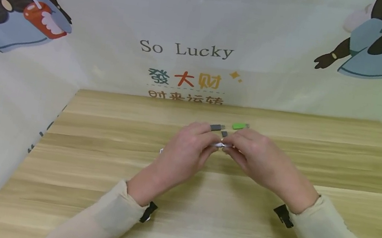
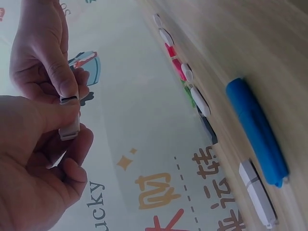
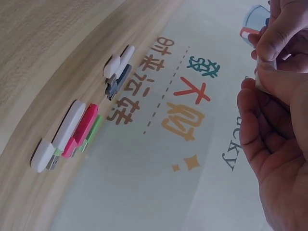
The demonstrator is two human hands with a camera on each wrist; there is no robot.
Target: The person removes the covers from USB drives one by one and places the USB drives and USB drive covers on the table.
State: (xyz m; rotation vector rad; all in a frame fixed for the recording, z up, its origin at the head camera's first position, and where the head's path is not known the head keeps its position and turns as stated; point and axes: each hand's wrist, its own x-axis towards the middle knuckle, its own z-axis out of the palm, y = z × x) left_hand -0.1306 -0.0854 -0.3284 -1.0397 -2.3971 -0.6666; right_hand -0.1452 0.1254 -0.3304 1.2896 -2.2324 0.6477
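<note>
In the head view my left hand (image 1: 188, 145) and right hand (image 1: 257, 155) meet over the table, fingertips together. Between them is a small white USB stick (image 2: 70, 127), pinched by thumb and fingers of both hands. Most of it is covered by the fingers, so I cannot tell whether its two ends are joined or apart. Just beyond the hands lie a dark grey USB stick (image 1: 216, 127) with its metal plug bare, a small dark grey cap (image 1: 224, 134) and a green USB stick (image 1: 239, 126).
A pink USB stick (image 3: 85, 122) and a white one (image 3: 70, 125) lie beside the green one, with a white cap (image 3: 42, 155) near. Farther left are a thick blue pen-like object (image 2: 257, 130) and a white stick with a grey band (image 2: 258, 195). A printed cloth (image 1: 198, 21) stands behind.
</note>
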